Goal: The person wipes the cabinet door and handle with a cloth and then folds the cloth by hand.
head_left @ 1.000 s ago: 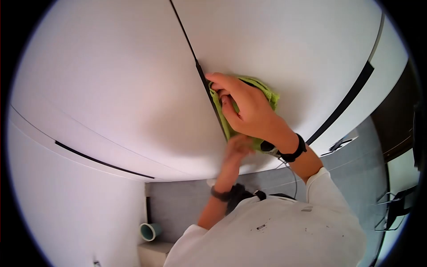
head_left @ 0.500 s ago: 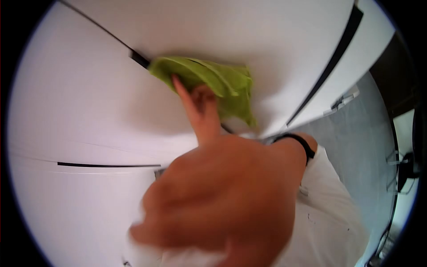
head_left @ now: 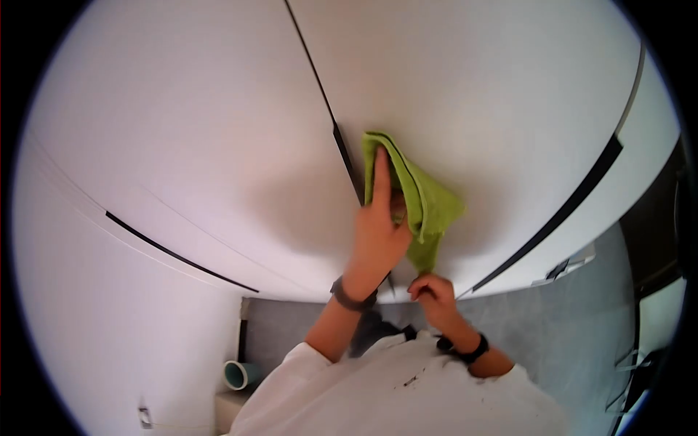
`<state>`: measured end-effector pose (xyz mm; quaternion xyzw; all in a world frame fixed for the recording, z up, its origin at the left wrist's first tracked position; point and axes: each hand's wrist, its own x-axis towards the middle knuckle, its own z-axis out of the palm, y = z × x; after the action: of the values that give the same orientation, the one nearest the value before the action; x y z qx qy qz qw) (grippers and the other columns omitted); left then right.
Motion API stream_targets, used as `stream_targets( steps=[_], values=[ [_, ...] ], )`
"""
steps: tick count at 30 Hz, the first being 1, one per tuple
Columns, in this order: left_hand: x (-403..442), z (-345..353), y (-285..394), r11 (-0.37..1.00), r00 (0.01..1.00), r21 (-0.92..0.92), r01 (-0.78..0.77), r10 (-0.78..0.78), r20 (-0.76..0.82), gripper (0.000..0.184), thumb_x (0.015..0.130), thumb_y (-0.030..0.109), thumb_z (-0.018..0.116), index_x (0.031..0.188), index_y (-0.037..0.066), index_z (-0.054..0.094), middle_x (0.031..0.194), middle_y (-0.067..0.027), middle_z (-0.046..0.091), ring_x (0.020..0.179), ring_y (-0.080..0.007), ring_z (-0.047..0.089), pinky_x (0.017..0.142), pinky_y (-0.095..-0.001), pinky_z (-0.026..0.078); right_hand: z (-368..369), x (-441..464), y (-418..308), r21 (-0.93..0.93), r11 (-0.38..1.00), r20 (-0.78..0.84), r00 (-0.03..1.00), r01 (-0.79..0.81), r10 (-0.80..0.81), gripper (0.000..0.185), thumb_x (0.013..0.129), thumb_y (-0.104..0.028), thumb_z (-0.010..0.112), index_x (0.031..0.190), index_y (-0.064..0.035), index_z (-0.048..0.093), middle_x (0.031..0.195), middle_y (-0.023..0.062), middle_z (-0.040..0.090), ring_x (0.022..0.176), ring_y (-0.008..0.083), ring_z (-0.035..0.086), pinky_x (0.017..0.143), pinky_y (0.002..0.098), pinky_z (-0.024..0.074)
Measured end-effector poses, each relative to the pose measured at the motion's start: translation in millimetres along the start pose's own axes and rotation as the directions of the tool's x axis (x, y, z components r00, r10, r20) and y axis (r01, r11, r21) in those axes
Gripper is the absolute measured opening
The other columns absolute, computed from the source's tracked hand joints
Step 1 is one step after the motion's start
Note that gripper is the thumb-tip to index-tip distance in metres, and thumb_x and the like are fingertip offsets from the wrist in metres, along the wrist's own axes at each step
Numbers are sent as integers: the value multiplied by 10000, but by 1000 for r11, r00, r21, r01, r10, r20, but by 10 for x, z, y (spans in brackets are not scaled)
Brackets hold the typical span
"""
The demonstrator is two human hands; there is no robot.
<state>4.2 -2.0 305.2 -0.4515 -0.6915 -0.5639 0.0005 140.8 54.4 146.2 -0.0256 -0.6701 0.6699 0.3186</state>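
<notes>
Observed from beside the wearer: white panel [head_left: 523,94] in front, dark strip [head_left: 345,160] set along its left edge, grey floor [head_left: 560,312] beyond its lower edge. Green cloth [head_left: 430,198] is up against or just off the panel, low down, near that left edge and just right of the strip; cannot tell whether the fabric touches the surface.

Left hand [head_left: 378,234]: has hold of the cloth. Forefinger [head_left: 382,171] straight, pointing up along the fold; other fingers bent inside it, partly hidden.

Right hand [head_left: 438,299]: fingers curled together at the cloth's lowest corner, close to the panel's lower edge. Contact likely; cannot tell whether the corner is pinched or merely met by the fingertips.

Key relation: the bulk of the cloth lies up and to the right of the left palm, and directly above the right hand. Long axis slants from a folded upper end, near the strip, down and rightward to the tapered corner. Left hand is the nearer to the bulk; right hand is the nearer to the corner. Hands are apart, left one higher.
</notes>
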Motion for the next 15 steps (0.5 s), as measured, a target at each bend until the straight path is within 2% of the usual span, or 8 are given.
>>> stream_targets(
  steps=[2,3,6,8,9,12,14,15],
  values=[
    [8,77,17,1000,999,11,-25,26,-43,896,776,68,620,1499,79,90,1139,-218,616,984,-396,621,861,-354,491,40,113,-40,-119,990,-20,997,76,-79,227,807,108,489,974,0,598,782,63,619,656,107,568,578,229,450],
    [5,134,16,998,998,-11,-59,59,6,848,787,46,580,1500,126,128,999,-198,637,866,-379,635,775,-380,502,18,169,-157,-110,994,37,999,6,-1,307,872,74,424,1160,21,517,993,72,604,902,110,573,797,245,462],
    [-34,292,-16,992,992,11,-125,125,11,752,800,14,517,1484,173,246,806,-186,627,700,-371,618,668,-409,493,158,505,-256,136,988,-152,987,79,-58,303,930,-2,482,1232,17,475,1103,85,586,1010,126,549,885,270,439],
    [-55,302,-44,993,986,-6,-117,117,120,713,815,19,504,1474,170,276,774,-200,608,699,-373,607,683,-399,495,57,650,-99,-54,991,-195,972,122,-131,308,943,-30,490,1248,13,470,1137,87,577,1045,136,537,916,277,424],
    [-73,281,-14,988,986,-60,-143,148,72,642,818,7,500,1434,119,356,830,-196,616,717,-373,598,708,-390,496,29,752,-110,-233,960,-242,947,152,-209,315,957,-59,499,1263,9,464,1172,89,567,1080,146,526,947,283,409],
    [-136,278,-95,936,934,9,-352,352,-57,550,813,4,507,1357,53,449,966,-200,611,850,-369,593,786,-396,484,-65,907,-337,-208,948,-220,932,242,-287,340,950,-50,501,1283,0,453,1179,89,573,1069,155,537,946,291,417],
    [-172,302,-154,911,904,61,-408,412,-113,515,801,-4,512,1314,32,482,1040,-201,590,926,-372,571,831,-408,467,-37,1001,-499,-258,916,-299,876,308,-379,275,866,-16,588,1141,-1,586,1042,121,646,936,236,621,826,335,484],
    [-187,312,-184,879,862,123,-461,476,-173,482,789,-13,517,1271,11,515,1115,-202,569,1002,-375,549,876,-421,450,-61,1031,-522,-473,807,-264,817,353,-512,263,856,-20,597,1118,8,595,1017,129,648,914,257,623,807,336,488]
  ],
)
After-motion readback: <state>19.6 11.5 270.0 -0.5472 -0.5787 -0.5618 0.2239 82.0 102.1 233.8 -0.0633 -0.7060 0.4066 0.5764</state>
